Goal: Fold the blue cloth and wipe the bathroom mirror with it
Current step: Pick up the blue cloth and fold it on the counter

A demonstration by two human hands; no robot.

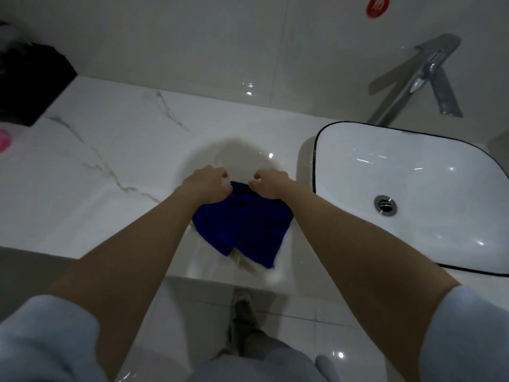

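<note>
Blue cloth [242,224] sits in the middle of the frame, over the front part of a white marble-look counter [110,150], with its lower corner reaching close to the counter's front edge. Motion blur makes it hard to tell whether it lies flat or hangs a little above the surface. Both hands are at its upper edge. The left hand [206,186] has curled fingers and pinches the cloth's upper left corner. The right hand [271,184], also curled, pinches the upper edge just beside it, and the two hands are close together without touching. Both forearms are bare, with pale blue sleeves pushed up at the bottom corners of the frame. At the right stands a white sink [427,175] with a thin black rim and a metal drain [385,205]. A chrome tap [424,75] rises behind the sink at the upper right. A black box [30,84] stands at the upper left, with something pink [4,140] below it at the left edge. A red sticker [377,6] is on the wall tile at the top.
</note>
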